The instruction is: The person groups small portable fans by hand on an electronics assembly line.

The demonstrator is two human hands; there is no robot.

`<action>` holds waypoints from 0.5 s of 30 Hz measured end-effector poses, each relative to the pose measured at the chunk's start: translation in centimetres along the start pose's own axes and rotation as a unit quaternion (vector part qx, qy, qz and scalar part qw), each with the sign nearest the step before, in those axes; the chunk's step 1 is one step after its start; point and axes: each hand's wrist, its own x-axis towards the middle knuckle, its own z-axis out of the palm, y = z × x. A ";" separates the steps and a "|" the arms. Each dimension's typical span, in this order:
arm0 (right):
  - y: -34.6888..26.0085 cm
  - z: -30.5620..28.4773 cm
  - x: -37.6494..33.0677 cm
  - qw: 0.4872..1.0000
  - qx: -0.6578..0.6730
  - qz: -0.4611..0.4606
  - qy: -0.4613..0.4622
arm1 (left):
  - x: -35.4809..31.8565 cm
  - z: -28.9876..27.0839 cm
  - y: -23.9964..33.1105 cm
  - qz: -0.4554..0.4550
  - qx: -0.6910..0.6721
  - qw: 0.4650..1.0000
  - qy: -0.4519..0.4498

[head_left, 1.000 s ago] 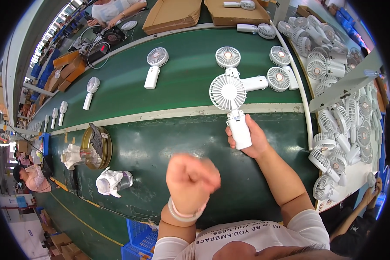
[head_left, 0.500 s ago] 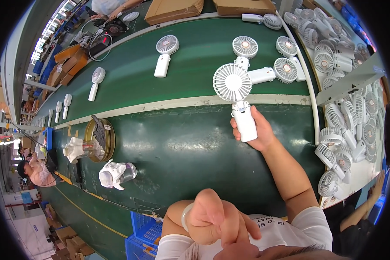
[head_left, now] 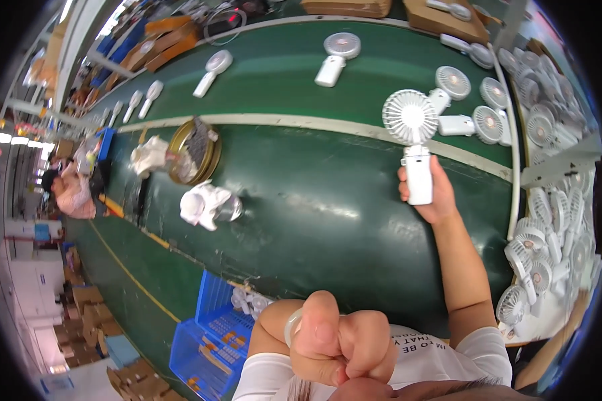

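A round gold tin (head_left: pixel 214 159) stands near a cloth-draped bottle (head_left: pixel 209 206) on the green tabletop (head_left: pixel 308 247). The left hand (head_left: pixel 341 341) has its fingers curled together near the chin. Rightward, the right hand (head_left: pixel 435 194) has its fingers clamped around a white fan's handle (head_left: pixel 419 180), over the tabletop, left of the piled fans (head_left: pixel 556 207).

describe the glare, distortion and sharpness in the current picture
In the head view, soft glare lies on the green tabletop; in the head view, the pale strip bows with fisheye distortion and the corners go black; in the head view, the fan in the right hand looks fairly sharp.
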 end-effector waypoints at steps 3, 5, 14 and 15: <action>0.2 -0.3 -0.2 1.000 -0.004 0.009 0.015 | -0.8 3.7 -0.4 0.041 0.055 0.964 0.256; 0.3 0.2 0.0 1.000 -0.025 0.006 0.006 | -1.1 0.0 0.7 0.042 -0.025 0.997 0.058; 0.3 0.7 -0.2 0.999 -0.047 0.001 0.006 | -6.9 -7.2 6.1 0.112 0.219 0.957 0.151; 0.4 0.7 -0.3 0.999 -0.049 0.005 0.001 | -7.7 -8.0 6.5 0.140 0.242 0.937 0.211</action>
